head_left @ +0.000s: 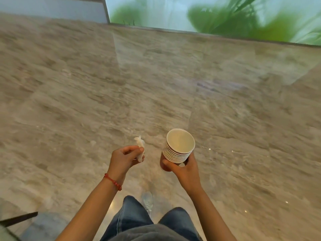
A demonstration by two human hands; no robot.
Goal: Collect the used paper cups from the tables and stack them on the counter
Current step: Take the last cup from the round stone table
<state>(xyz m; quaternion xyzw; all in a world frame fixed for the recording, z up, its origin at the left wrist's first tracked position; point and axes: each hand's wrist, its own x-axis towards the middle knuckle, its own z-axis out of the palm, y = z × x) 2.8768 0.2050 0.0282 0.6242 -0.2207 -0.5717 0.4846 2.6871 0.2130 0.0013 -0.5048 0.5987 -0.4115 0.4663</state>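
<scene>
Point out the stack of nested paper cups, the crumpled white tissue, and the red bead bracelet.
Stack of nested white paper cups (179,145): head view, inside of the top cup.
Crumpled white tissue (140,142): head view, upper tuft above the fingers.
Red bead bracelet (112,181): head view, middle of the band on the left wrist.

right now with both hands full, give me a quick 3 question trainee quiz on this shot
1. True or false: the stack of paper cups is in the right hand.
2. What does the left hand hold? A) crumpled white tissue B) spoon C) lid
3. Is any counter in view?

Key: 1 true. 2 A. 3 No, only the marble floor and a window.
</scene>
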